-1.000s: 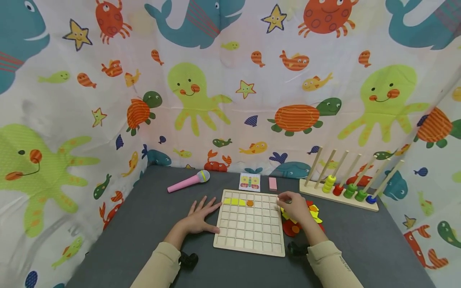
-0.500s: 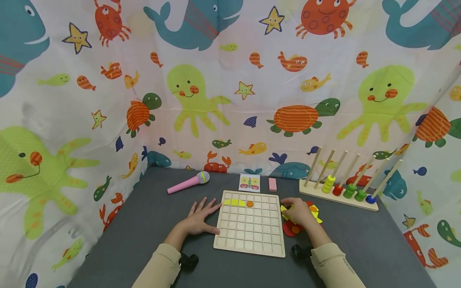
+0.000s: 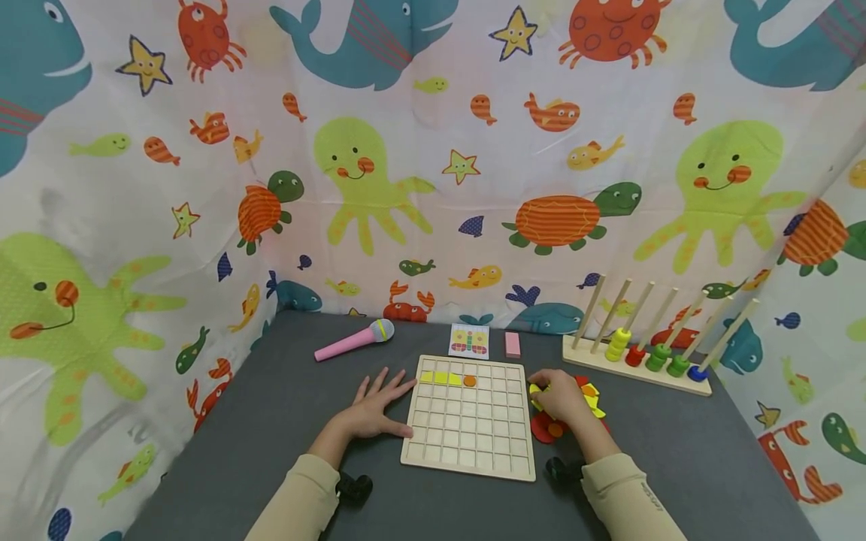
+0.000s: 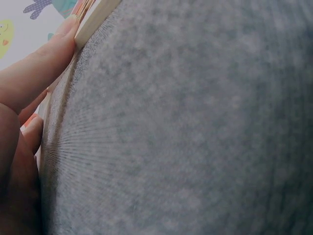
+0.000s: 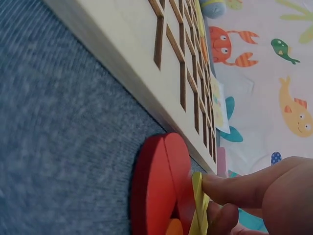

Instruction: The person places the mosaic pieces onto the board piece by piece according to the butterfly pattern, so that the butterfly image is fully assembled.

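My left hand [image 3: 374,413] lies with spread fingers on the dark cloth, fingertips and thumb touching the left edge of a wooden grid board [image 3: 467,436]. Three yellow square tiles [image 3: 441,378] and an orange round tile [image 3: 470,381] sit in a row of its cells. Right of the board, my right hand [image 3: 564,396] is bent over a pile of tiles. In the right wrist view its fingertips touch a yellow tile [image 5: 197,196] atop red round tiles [image 5: 161,181]; whether they grip it cannot be made out. The hand covers part of the pile.
A picture card [image 3: 469,342] with a butterfly pattern and a pink block [image 3: 512,345] lie behind the board. A pink toy microphone [image 3: 355,342] is at the back left. A wooden peg stand [image 3: 636,366] with coloured rings stands at the back right.
The right hand has moved from the board's right edge rightward onto the tile pile. The left hand and the tiles on the board have stayed in place.
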`<action>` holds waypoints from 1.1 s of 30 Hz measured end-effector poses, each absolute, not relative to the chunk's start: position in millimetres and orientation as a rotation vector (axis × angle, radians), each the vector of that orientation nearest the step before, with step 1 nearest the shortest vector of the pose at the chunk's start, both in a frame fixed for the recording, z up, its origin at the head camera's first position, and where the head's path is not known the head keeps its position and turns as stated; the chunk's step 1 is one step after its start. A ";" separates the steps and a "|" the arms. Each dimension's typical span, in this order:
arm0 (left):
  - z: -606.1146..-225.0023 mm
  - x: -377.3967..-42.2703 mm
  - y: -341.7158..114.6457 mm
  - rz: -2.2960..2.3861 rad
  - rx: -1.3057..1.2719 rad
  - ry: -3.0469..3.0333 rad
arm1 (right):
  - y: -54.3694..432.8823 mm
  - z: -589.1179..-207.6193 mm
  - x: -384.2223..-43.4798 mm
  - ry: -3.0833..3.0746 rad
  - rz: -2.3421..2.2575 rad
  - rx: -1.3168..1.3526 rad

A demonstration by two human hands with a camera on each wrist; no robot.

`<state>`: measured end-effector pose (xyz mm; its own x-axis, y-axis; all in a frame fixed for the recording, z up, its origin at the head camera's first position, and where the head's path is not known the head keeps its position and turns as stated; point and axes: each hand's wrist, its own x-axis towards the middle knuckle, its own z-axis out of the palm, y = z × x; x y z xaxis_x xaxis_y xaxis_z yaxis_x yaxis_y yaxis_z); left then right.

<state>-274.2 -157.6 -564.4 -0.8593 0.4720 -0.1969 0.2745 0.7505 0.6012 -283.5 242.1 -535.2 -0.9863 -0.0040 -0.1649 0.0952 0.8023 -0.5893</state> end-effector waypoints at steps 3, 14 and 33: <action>-564.8 -274.8 -157.7 0.815 0.574 2.615 | 241.4 -533.2 -283.2 2.836 -0.923 0.097; -565.5 -274.8 -158.5 0.816 0.574 2.612 | 240.4 -534.2 -287.7 2.801 -0.967 0.115; -563.9 -273.4 -157.3 0.832 0.583 2.605 | 222.5 -515.0 -283.0 2.738 -1.339 0.041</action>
